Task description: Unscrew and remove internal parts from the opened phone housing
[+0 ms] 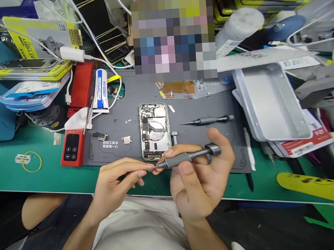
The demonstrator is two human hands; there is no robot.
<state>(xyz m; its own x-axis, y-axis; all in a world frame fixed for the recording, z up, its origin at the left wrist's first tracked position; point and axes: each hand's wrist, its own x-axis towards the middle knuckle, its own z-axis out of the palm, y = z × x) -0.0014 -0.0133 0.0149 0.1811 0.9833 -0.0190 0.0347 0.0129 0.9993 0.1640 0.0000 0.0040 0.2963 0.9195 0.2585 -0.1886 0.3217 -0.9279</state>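
Between my hands, near the mat's front edge, is a dark grey precision screwdriver (176,160). My right hand (198,180) grips its shaft, with the knob by the raised fingers. The thumb and index finger of my left hand (116,182) pinch together at the screwdriver's tip; whether a small screw is there I cannot make out. Just beyond lies an opened smartphone (155,131), its inner parts bare. A second screwdriver (209,120) lies on the mat to the phone's right. Small loose parts, among them a metal plate (126,140) and a dark module (100,136), lie to its left.
A dark grey work mat (121,120) covers the green bench. Left are a red device with buttons (73,148), tweezers (88,115) and a white-blue tube (100,89). To the right sits a grey tray (274,102); a yellow strip (314,187) lies at the bench edge. Cables hang at the back left.
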